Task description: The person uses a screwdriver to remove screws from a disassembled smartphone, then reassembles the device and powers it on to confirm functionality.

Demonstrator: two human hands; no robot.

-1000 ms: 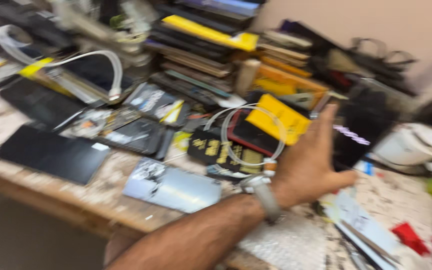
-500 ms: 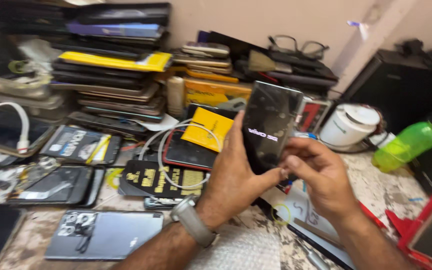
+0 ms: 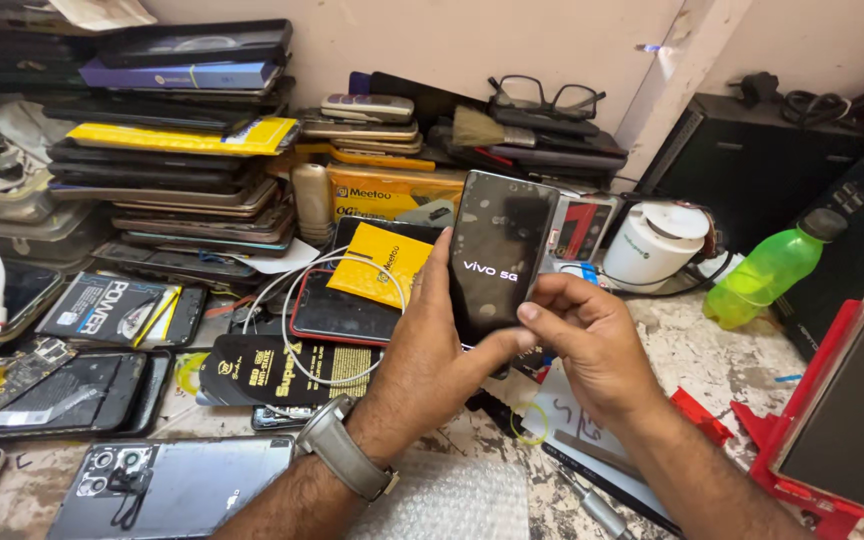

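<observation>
While upright, phone (image 3: 500, 250) in 2 hands.

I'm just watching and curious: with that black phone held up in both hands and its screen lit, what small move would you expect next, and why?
Probably a thumb press or swipe on the screen. The left hand grips the upright black smartphone from its left edge, its screen showing only a start-up logo, while the right hand pinches the lower right edge, thumb tip at the glass. That is only a guess.

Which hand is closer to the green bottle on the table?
The right hand. It is at the lower edge of the black phone, with the green bottle further to its right. The left hand holds the phone's other side, farther away.
</observation>
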